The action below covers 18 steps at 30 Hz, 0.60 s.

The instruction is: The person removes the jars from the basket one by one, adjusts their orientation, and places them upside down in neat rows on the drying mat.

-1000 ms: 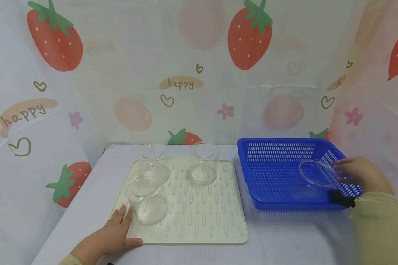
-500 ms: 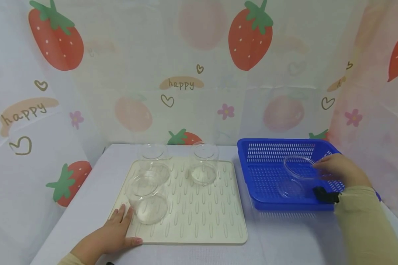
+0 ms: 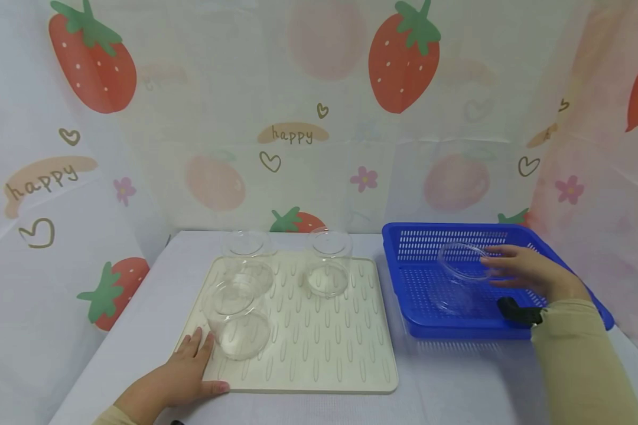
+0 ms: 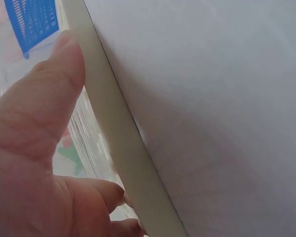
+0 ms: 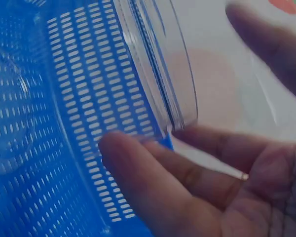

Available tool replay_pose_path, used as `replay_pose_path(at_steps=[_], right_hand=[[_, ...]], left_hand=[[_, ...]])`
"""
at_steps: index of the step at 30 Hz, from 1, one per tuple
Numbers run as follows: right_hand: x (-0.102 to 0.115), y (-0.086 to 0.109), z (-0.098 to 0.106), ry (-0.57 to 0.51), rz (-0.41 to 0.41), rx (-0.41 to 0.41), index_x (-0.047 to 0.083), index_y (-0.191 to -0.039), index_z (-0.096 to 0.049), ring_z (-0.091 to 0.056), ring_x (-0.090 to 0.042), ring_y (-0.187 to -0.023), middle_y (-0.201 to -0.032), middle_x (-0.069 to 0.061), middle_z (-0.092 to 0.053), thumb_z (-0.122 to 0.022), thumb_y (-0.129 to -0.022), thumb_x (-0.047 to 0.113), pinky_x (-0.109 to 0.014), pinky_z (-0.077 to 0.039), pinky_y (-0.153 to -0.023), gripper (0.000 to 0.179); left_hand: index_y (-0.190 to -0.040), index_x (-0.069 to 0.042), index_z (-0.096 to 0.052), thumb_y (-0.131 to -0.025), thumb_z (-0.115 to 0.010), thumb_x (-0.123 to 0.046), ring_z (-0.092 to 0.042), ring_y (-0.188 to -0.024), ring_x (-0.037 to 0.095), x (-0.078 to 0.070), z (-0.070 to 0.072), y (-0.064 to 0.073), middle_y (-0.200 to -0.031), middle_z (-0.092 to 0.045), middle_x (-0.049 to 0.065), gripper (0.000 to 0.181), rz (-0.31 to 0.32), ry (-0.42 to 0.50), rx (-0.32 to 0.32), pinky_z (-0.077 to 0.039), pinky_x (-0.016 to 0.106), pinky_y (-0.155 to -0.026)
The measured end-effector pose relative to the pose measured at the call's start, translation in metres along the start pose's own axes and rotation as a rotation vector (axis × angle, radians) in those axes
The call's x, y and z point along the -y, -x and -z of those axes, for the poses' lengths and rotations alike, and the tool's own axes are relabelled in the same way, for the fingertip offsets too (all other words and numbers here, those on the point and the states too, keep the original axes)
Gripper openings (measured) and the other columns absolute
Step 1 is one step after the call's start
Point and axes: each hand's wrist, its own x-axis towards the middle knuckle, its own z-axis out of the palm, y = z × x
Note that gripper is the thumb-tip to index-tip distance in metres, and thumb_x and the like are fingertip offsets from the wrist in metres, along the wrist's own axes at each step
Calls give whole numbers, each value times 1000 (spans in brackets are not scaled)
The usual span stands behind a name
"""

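My left hand (image 3: 185,373) lies at the near left corner of the pale ribbed mat (image 3: 319,360), fingers spread and thumb along the front edge. In the left wrist view its thumb (image 4: 49,84) rests against the mat's side. Three clear plastic jars (image 3: 239,336) stand upright on the mat, one right beside the left fingertips. Another clear jar (image 3: 454,290) stands in the blue basket (image 3: 473,330). Beside its rim is my right hand (image 3: 534,274), fingers extended. The right wrist view shows thumb and fingers apart, with one fingertip (image 5: 185,133) right at the jar's rim (image 5: 180,64).
The perforated basket stands right of the mat on a white-covered table (image 3: 377,410). A strawberry-print curtain (image 3: 308,177) closes off the back and sides. A black strap piece (image 3: 518,311) juts from the right sleeve over the basket's front.
The right hand has carried the jar leftward inside the basket, and its fingers have now loosened and spread from the rim. The left hand and the jars on the mat stay put.
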Motion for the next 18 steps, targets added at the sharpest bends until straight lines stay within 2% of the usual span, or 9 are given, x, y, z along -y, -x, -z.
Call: replay_pose_path(at_steps=[3, 5, 12, 18], right_hand=[[-1, -1, -2, 2, 58, 48, -5, -143, -15, -56, -20, -108, -139, -35, -24, -58, -91, 17, -36, -48, -87, 71], [0, -3, -5, 15, 92, 80, -4, -143, -16, -55, -19, -108, -138, -35, -25, -61, -88, 13, -34, -47, -88, 73], [7, -12, -17, 98, 85, 125, 7, -146, -16, -47, -38, -117, -141, -32, -25, -68, -82, 16, -42, -44, -92, 83], [12, -20, -27, 149, 65, 150, 10, -147, -16, -50, -38, -113, -141, -29, -27, -68, -82, 17, -47, -42, -93, 84]], left_hand=[[-136, 16, -22, -67, -64, -63, -7, -127, 58, -1, 1, 1, -140, -8, 42, 114, 1, 5, 2, -16, 66, -98], [-136, 16, -22, -67, -64, -63, -7, -127, 58, -1, 1, 1, -139, -8, 42, 113, 0, 5, 6, -16, 66, -97], [-137, 15, -21, -66, -64, -65, -6, -127, 57, 0, 1, 0, -141, -6, 41, 115, 17, 12, 25, -16, 66, -97], [-137, 15, -21, -66, -63, -65, -6, -127, 57, 1, 1, -1, -140, -7, 41, 115, 17, 1, 20, -16, 66, -98]])
